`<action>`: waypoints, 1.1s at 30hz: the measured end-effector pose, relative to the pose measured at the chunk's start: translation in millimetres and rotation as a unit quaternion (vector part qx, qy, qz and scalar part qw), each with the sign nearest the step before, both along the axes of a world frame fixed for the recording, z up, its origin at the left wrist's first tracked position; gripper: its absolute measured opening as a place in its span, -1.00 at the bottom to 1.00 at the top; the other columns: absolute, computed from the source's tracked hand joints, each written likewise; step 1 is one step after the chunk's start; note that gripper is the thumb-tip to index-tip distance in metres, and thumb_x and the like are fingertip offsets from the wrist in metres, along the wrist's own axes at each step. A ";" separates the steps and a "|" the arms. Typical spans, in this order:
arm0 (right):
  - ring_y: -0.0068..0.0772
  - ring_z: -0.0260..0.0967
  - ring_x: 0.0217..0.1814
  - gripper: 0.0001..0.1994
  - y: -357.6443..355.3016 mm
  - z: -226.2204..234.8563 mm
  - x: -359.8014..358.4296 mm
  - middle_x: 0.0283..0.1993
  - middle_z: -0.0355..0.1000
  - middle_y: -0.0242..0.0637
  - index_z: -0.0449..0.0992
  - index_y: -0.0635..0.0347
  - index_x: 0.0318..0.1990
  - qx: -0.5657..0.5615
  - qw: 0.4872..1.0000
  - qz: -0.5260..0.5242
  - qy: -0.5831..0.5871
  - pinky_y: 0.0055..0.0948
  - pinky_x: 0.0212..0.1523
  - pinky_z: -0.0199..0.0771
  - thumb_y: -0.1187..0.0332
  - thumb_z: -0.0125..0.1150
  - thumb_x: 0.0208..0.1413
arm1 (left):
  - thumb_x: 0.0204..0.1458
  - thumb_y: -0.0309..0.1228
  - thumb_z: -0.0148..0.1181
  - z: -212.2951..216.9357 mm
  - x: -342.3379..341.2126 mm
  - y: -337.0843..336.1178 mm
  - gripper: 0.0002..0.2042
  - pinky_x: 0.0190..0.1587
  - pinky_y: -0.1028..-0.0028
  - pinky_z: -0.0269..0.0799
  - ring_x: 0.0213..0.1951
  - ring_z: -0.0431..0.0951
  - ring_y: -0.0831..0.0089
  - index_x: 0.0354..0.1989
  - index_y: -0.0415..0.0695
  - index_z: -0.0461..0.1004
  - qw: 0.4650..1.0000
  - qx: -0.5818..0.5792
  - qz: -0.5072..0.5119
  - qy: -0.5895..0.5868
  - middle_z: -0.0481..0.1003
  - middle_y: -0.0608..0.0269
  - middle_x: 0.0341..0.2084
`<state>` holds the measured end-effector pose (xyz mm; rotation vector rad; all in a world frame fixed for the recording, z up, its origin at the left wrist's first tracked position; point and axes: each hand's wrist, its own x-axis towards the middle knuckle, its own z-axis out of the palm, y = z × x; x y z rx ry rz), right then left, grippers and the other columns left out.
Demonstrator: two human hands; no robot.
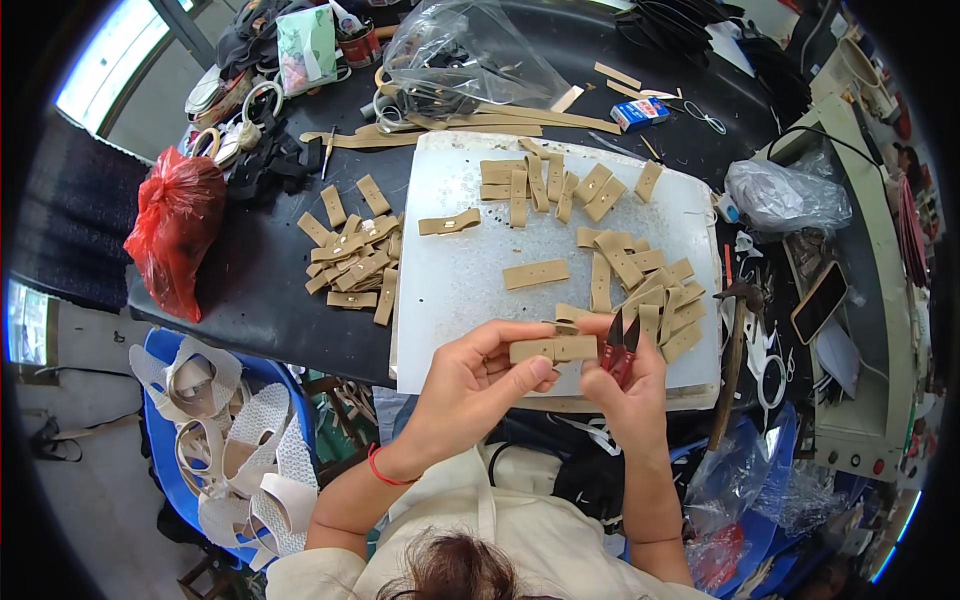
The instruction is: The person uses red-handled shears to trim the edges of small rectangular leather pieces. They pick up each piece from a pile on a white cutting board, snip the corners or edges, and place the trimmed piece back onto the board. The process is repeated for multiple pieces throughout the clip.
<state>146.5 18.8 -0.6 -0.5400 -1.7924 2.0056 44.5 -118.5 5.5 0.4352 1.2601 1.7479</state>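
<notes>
My left hand pinches a tan strap loop above the near edge of a white board. Closed around a pair of red-handled thread snips, my right hand sits close beside it, its fingers by the strap's right end. The snips' dark blades point away from me. On the board, a heap of tan strap pieces lies just beyond my right hand. A single strap piece lies flat near the middle, and more strap pieces are spread along the far side.
Left of the board, another pile of strap pieces rests on the black table. A red plastic bag hangs over its left edge. A blue tub of white shoe uppers stands below. A hammer and phone lie at right.
</notes>
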 end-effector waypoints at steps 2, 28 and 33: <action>-0.82 0.06 -0.60 -0.86 -2.5 3.2 -0.6 -0.53 0.29 -0.56 0.47 0.29 -0.21 -0.025 0.999 -0.011 -0.037 -0.76 -0.60 0.02 0.48 0.17 0.07 | 0.08 -0.54 0.10 -3.4 6.1 0.6 -0.70 -0.15 0.56 0.47 -0.23 0.52 0.50 -0.01 -0.33 0.33 0.999 0.007 0.032 0.044 0.49 0.12 -0.26; -0.76 0.15 -0.55 -0.78 -47.4 -19.2 -2.6 -0.35 0.37 -0.34 0.44 0.29 -0.18 0.201 0.971 -0.129 0.002 -0.73 -0.57 0.16 0.61 0.18 -0.04 | 0.04 -0.51 0.15 -6.8 -6.5 -8.8 -0.78 -0.23 0.63 0.48 -0.28 0.51 0.59 -0.15 -0.35 0.42 0.999 -0.024 0.019 0.034 0.50 0.19 -0.29; -0.75 0.21 -0.50 -0.86 -39.5 -1.2 7.5 -0.38 0.37 -0.42 0.45 0.31 -0.25 -0.065 0.995 -0.073 -0.002 -0.74 -0.47 0.22 0.60 0.18 0.00 | 0.07 -0.52 0.12 -0.4 -12.3 -16.9 -0.82 -0.33 0.61 0.50 -0.38 0.52 0.58 -0.19 -0.34 0.47 0.990 -0.017 -0.034 0.138 0.51 0.16 -0.38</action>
